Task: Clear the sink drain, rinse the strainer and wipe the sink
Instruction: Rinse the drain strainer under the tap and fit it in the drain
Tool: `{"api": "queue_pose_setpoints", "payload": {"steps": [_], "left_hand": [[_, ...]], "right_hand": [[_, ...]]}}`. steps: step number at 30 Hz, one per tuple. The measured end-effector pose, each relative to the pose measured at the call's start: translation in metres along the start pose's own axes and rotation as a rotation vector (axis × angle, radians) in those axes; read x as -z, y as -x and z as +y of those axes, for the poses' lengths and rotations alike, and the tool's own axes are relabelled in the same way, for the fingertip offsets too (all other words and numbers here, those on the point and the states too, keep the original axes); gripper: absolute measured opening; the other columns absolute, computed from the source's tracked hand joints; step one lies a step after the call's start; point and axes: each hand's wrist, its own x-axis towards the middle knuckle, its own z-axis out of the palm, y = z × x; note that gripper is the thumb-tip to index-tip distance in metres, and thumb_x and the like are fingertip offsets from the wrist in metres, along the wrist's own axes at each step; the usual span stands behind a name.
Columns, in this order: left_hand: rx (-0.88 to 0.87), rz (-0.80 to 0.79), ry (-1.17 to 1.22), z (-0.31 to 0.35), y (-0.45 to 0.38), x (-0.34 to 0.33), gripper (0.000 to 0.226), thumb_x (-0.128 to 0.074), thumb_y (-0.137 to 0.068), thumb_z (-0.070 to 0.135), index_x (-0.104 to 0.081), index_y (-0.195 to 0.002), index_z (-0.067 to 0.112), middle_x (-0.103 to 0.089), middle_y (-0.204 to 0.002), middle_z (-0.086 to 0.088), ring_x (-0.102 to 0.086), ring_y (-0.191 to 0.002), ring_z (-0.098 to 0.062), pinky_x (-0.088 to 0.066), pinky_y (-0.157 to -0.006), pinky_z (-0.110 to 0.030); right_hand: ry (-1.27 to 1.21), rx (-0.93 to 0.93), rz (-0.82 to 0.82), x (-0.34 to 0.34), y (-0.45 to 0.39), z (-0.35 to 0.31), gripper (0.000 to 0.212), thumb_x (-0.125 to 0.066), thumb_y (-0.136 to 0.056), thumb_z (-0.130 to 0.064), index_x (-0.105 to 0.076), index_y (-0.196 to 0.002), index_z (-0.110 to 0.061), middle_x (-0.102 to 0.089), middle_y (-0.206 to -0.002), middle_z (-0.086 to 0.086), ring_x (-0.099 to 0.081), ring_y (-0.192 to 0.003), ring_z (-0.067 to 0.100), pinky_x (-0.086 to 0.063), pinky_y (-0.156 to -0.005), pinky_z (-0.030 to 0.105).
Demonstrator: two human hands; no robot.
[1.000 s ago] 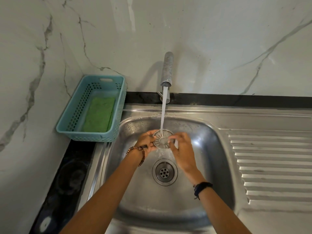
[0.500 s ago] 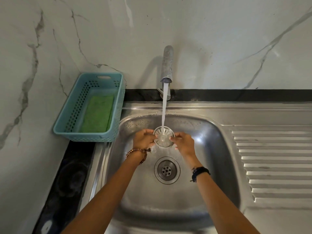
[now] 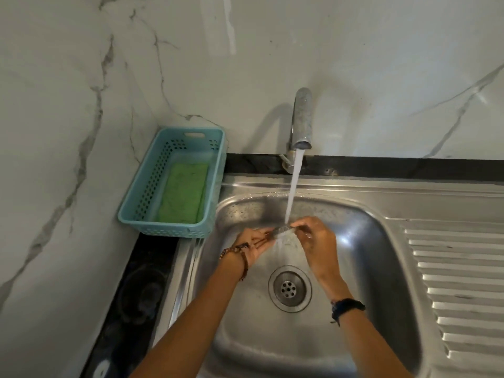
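Observation:
Water runs from the steel tap (image 3: 301, 118) into the stainless sink (image 3: 362, 268). Under the stream I hold the small round strainer (image 3: 283, 229), now turned nearly edge-on and flat. My left hand (image 3: 253, 245) supports its left edge with the fingers, palm up. My right hand (image 3: 317, 238) pinches its right edge between thumb and fingertips. Both hands are above the open drain (image 3: 289, 289) in the basin floor. Water splashes off the strainer between my hands.
A teal plastic basket (image 3: 212, 186) stands on the dark counter left of the sink, with a green scrub pad (image 3: 184, 193) lying inside. The ribbed drainboard (image 3: 458, 282) lies to the right. Marble wall panels close the back and left.
The strainer has tilted from facing me to nearly flat under the stream. My left palm has turned upward. The view has shifted a little.

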Motion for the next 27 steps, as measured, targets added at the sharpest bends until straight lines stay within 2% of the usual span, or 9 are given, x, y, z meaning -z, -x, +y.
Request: {"api": "queue_pose_setpoints", "payload": {"steps": [3,5,7,9,14,18,21,24,27], "left_hand": [[-0.014,0.012,0.015,0.005,0.000,0.001,0.024,-0.046,-0.089,-0.007,-0.055,-0.111,-0.011,-0.059,-0.118,-0.024,-0.057,-0.110,-0.029,-0.044,-0.094,-0.035],[-0.038,-0.004,-0.068,0.008,0.000,0.001,0.032,-0.048,-0.088,-0.007,-0.054,-0.119,-0.004,-0.056,-0.127,-0.019,-0.055,-0.114,-0.027,-0.043,-0.092,-0.033],[-0.058,-0.043,-0.193,0.013,0.001,0.000,0.043,-0.049,-0.087,-0.009,-0.050,-0.128,0.003,-0.060,-0.119,-0.012,-0.054,-0.114,-0.025,-0.044,-0.093,-0.032],[-0.096,-0.048,-0.326,0.017,-0.001,0.002,0.046,-0.055,-0.083,-0.010,-0.053,-0.125,0.008,-0.063,-0.114,-0.008,-0.057,-0.107,-0.020,-0.045,-0.097,-0.033],[-0.102,-0.002,-0.397,0.018,-0.005,0.011,0.039,-0.058,-0.083,-0.006,-0.054,-0.122,0.001,-0.067,-0.095,-0.004,-0.063,-0.090,-0.017,-0.054,-0.082,-0.027],[0.075,0.033,-0.217,0.004,-0.012,0.013,0.038,-0.052,-0.090,0.004,-0.047,-0.126,-0.008,-0.060,-0.116,-0.021,-0.056,-0.112,-0.034,-0.044,-0.095,-0.042],[0.161,0.064,-0.214,-0.004,-0.015,0.010,0.040,-0.054,-0.092,0.019,-0.049,-0.120,-0.009,-0.055,-0.112,-0.021,-0.051,-0.120,-0.034,-0.043,-0.092,-0.039],[0.109,0.129,-0.304,-0.006,-0.022,0.011,0.013,-0.057,-0.087,0.003,-0.060,-0.096,-0.007,-0.061,-0.091,-0.017,-0.060,-0.093,-0.028,-0.047,-0.093,-0.034],[0.077,0.114,-0.408,-0.006,-0.027,0.016,0.030,-0.051,-0.085,-0.011,-0.055,-0.115,-0.011,-0.059,-0.100,-0.013,-0.065,-0.069,-0.014,-0.054,-0.078,-0.019]], "right_hand": [[-0.180,-0.093,0.022,0.002,0.000,0.008,0.027,-0.056,-0.085,0.008,-0.067,-0.087,-0.017,-0.067,-0.098,-0.002,-0.062,-0.091,-0.002,-0.048,-0.077,0.009],[-0.412,-0.222,0.024,0.000,0.000,0.012,0.026,-0.054,-0.087,0.005,-0.066,-0.087,-0.018,-0.068,-0.098,0.000,-0.064,-0.092,0.004,-0.049,-0.078,0.017],[-0.701,-0.409,0.043,-0.003,0.000,0.019,0.013,-0.057,-0.088,-0.004,-0.062,-0.098,-0.011,-0.067,-0.101,0.003,-0.064,-0.093,0.011,-0.050,-0.078,0.021],[-0.850,-0.574,0.001,-0.004,-0.001,0.026,0.025,-0.059,-0.088,-0.006,-0.057,-0.113,-0.009,-0.065,-0.106,0.004,-0.063,-0.098,0.014,-0.050,-0.084,0.022],[-0.654,-0.569,-0.194,0.004,-0.015,0.020,0.021,-0.059,-0.088,-0.003,-0.066,-0.107,-0.007,-0.073,-0.084,-0.008,-0.067,-0.083,0.006,-0.053,-0.070,0.011],[-0.453,-0.491,-0.281,0.010,-0.022,0.013,0.020,-0.063,-0.085,-0.007,-0.068,-0.104,-0.012,-0.068,-0.085,-0.009,-0.058,-0.071,-0.002,-0.043,-0.062,0.013],[-0.280,-0.412,-0.399,0.008,-0.018,0.018,0.020,-0.063,-0.084,-0.003,-0.069,-0.103,-0.006,-0.067,-0.080,-0.008,-0.056,-0.056,-0.010,-0.040,-0.054,0.008],[-0.174,-0.312,-0.469,0.012,-0.012,0.020,0.018,-0.065,-0.082,0.001,-0.071,-0.098,-0.003,-0.066,-0.083,-0.005,-0.059,-0.065,-0.011,-0.042,-0.061,0.003],[-0.116,-0.245,-0.525,0.018,-0.010,0.024,0.019,-0.068,-0.079,0.002,-0.073,-0.092,-0.010,-0.066,-0.090,0.001,-0.062,-0.086,0.005,-0.046,-0.075,0.007]]}}
